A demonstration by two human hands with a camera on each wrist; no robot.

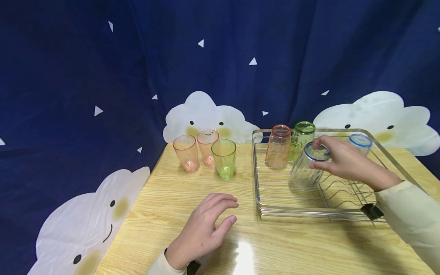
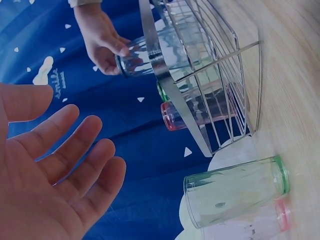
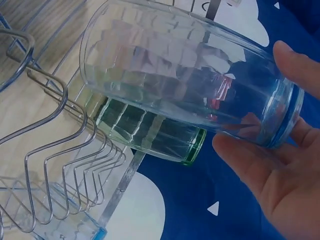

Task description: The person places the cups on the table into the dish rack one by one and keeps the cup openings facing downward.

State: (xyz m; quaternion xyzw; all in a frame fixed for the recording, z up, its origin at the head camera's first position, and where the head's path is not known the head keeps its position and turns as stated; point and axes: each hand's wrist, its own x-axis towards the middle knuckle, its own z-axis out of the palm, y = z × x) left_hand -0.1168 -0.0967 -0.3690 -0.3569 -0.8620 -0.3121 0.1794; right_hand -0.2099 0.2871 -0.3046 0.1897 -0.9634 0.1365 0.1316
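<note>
In the head view my right hand (image 1: 338, 156) grips a clear blue-tinted glass (image 1: 305, 173) near its thick base. The glass is upside down and slightly tilted over the wire dish rack (image 1: 292, 209); whether its mouth touches the wires I cannot tell. In the right wrist view, thumb and fingers (image 3: 297, 65) pinch the base of that glass from both sides. My left hand (image 1: 206, 225) is held over the table in front of the rack, fingers loosely bent and holding nothing. Its bare palm (image 2: 35, 190) shows in the left wrist view.
Upside down in the rack stand an orange glass (image 1: 278, 149), a green glass (image 1: 306, 133) and, on the right, a blue glass (image 1: 361, 140). Left of the rack, two orange-pink glasses (image 1: 186, 152) (image 1: 207, 147) and a green glass (image 1: 224, 160) stand upright on the wooden table (image 1: 165, 206).
</note>
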